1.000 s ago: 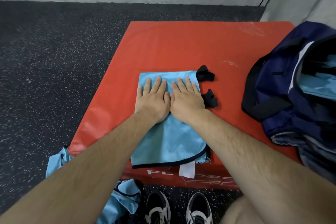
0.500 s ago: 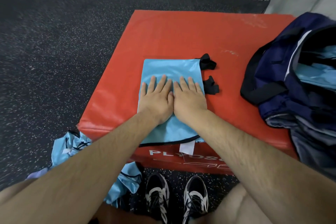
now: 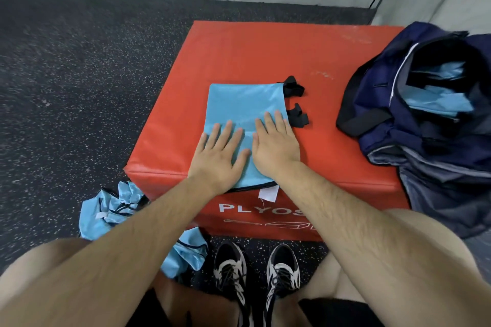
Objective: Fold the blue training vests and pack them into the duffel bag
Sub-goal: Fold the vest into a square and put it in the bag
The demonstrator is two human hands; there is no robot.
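Observation:
A light blue training vest (image 3: 244, 103) lies folded flat on the red plyo box (image 3: 239, 53), its black straps (image 3: 295, 103) sticking out on the right side. My left hand (image 3: 218, 154) and my right hand (image 3: 276, 146) press flat on the vest's near half, side by side, fingers spread, holding nothing. A white label hangs from the vest over the box's front edge. The navy duffel bag (image 3: 377, 103) sits open on the box's right end with blue vests (image 3: 441, 98) inside it.
Crumpled blue vests (image 3: 109, 210) lie on the dark speckled floor at the box's front left, another bunch (image 3: 186, 255) by my shoes (image 3: 255, 271). A grey wall runs along the back.
Both hands have slid toward me along the vest, from its middle to its near end, and have parted slightly. The vest stays flat on the box.

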